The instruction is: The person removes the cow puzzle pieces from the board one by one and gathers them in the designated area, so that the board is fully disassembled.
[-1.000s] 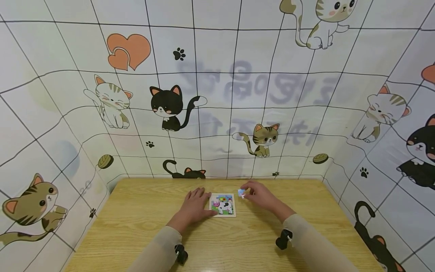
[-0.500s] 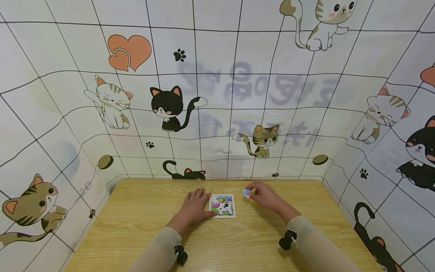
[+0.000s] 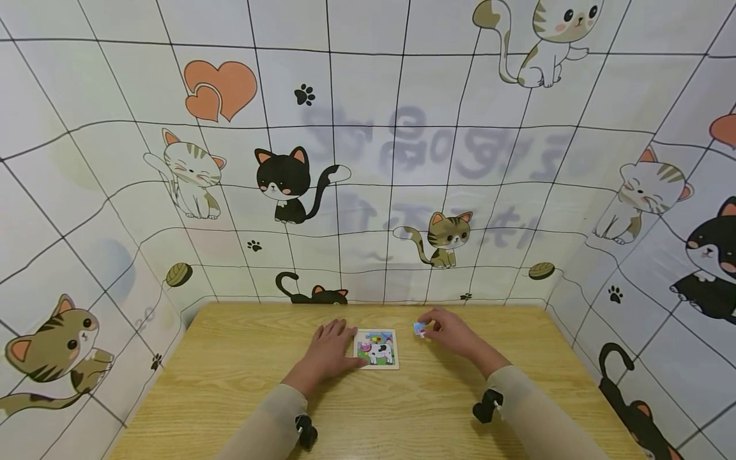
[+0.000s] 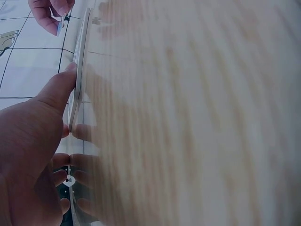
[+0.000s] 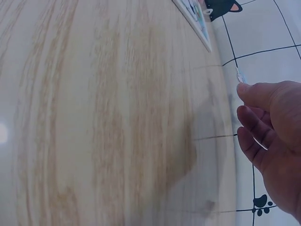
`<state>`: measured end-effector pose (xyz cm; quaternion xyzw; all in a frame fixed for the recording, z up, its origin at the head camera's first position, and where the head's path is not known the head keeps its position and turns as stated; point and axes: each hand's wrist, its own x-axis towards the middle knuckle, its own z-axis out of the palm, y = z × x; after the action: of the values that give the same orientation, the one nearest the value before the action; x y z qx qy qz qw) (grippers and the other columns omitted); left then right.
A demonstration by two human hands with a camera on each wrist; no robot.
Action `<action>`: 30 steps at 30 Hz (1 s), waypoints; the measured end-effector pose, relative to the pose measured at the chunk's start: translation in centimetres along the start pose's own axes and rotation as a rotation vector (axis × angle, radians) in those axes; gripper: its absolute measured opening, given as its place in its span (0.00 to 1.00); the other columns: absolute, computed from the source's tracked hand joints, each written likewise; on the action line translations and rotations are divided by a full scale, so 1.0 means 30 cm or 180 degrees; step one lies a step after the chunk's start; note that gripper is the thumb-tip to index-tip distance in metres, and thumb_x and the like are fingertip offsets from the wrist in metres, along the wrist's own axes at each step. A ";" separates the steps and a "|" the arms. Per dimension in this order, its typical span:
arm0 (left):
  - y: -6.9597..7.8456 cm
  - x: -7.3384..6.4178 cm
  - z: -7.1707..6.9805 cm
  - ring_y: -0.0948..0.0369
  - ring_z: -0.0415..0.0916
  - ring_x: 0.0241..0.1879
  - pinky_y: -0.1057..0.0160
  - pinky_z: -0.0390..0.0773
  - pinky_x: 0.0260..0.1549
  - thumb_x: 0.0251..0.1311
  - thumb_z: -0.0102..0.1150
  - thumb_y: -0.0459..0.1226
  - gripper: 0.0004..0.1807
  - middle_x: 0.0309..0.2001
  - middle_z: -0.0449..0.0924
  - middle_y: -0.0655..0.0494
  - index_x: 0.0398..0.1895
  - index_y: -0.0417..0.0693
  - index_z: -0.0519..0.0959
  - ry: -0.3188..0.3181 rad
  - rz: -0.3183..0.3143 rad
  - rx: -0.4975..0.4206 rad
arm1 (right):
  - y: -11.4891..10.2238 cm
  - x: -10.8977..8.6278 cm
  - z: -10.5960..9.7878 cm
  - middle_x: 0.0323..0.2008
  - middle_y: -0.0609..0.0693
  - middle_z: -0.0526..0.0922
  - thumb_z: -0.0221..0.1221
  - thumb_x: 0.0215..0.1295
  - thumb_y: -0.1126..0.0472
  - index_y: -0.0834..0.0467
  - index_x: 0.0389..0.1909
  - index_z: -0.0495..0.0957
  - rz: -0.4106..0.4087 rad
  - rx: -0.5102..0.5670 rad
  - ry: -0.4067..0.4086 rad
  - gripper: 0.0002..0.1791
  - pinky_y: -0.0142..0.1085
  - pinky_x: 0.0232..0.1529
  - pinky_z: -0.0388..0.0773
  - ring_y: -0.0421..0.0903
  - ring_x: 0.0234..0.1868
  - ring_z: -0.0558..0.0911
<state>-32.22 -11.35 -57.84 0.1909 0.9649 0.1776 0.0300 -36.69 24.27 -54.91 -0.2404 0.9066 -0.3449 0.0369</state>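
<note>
A small square picture puzzle with a pale frame (image 3: 394, 358) lies on the table, showing a black-and-white cow on green grass under blue. My left hand (image 3: 329, 350) rests at its left side, fingers spread and straight; the thumb lies on the lower left corner and a fingertip is at the upper left. In the left wrist view the thumb touches the edge of the puzzle (image 4: 81, 66). To the right of the puzzle, my right hand (image 3: 452, 333) pinches a small blue puzzle piece (image 3: 419, 328) between thumb and fingers, apart from the frame. The fingers partly hide the piece.
The wooden table (image 3: 368, 415) ends at the back against a white wall sheet (image 3: 368, 153) with black grid lines and cartoon cats. More of this sheet stands along both sides. A black camera sits on each wrist.
My right hand has moved slightly to the right with the puzzle piece, away from the puzzle frame, then nearly stopped. The left hand stays on the puzzle's left side.
</note>
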 end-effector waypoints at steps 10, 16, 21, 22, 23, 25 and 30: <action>0.003 -0.001 -0.001 0.39 0.54 0.85 0.30 0.52 0.81 0.68 0.70 0.67 0.49 0.84 0.61 0.39 0.84 0.51 0.71 -0.0005 -0.0047 0.0008 | 0.057 0.014 0.033 0.52 0.53 0.84 0.69 0.76 0.68 0.62 0.57 0.87 0.0083 -0.0049 -0.0028 0.13 0.40 0.44 0.81 0.44 0.43 0.80; 0.001 -0.002 0.003 0.39 0.53 0.85 0.30 0.52 0.81 0.68 0.69 0.67 0.49 0.85 0.60 0.38 0.84 0.51 0.71 0.0000 -0.0034 -0.0003 | 0.075 0.010 0.047 0.50 0.51 0.82 0.68 0.77 0.68 0.61 0.54 0.87 0.0261 0.0020 -0.0094 0.10 0.46 0.50 0.81 0.45 0.46 0.80; -0.004 0.002 0.008 0.38 0.54 0.85 0.30 0.53 0.80 0.67 0.70 0.67 0.49 0.84 0.61 0.38 0.83 0.50 0.72 0.0014 -0.0025 -0.0016 | 0.076 0.011 0.050 0.49 0.51 0.80 0.68 0.77 0.68 0.60 0.54 0.87 0.0286 0.0012 -0.0145 0.09 0.44 0.49 0.79 0.45 0.45 0.78; -0.005 0.003 0.008 0.38 0.54 0.85 0.30 0.53 0.80 0.67 0.70 0.67 0.49 0.84 0.61 0.37 0.83 0.49 0.72 0.0017 -0.0025 -0.0016 | 0.076 0.012 0.051 0.49 0.51 0.80 0.68 0.77 0.68 0.60 0.54 0.87 0.0294 0.0005 -0.0152 0.09 0.44 0.49 0.79 0.45 0.45 0.78; -0.005 0.004 0.010 0.38 0.54 0.85 0.30 0.53 0.80 0.67 0.70 0.67 0.49 0.84 0.61 0.38 0.83 0.50 0.72 0.0016 -0.0029 -0.0013 | 0.075 0.014 0.050 0.49 0.51 0.80 0.68 0.77 0.68 0.60 0.54 0.87 0.0306 0.0008 -0.0161 0.09 0.44 0.49 0.79 0.45 0.45 0.78; -0.005 0.004 0.010 0.38 0.54 0.85 0.30 0.53 0.80 0.67 0.70 0.67 0.49 0.84 0.61 0.38 0.83 0.50 0.72 0.0014 -0.0033 -0.0006 | 0.074 0.016 0.050 0.49 0.51 0.80 0.68 0.77 0.67 0.60 0.55 0.87 0.0336 0.0021 -0.0180 0.10 0.44 0.49 0.79 0.45 0.45 0.78; -0.003 0.003 0.007 0.39 0.55 0.85 0.30 0.53 0.80 0.67 0.71 0.67 0.49 0.84 0.61 0.38 0.83 0.50 0.72 0.0005 -0.0040 -0.0009 | 0.066 0.014 0.044 0.50 0.51 0.80 0.68 0.77 0.67 0.62 0.57 0.86 0.0358 0.0068 -0.0233 0.11 0.47 0.51 0.81 0.46 0.48 0.80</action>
<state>-32.31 -11.31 -58.06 0.1846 0.9659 0.1790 0.0306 -37.57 24.57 -57.14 -0.2011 0.9130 -0.3428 0.0919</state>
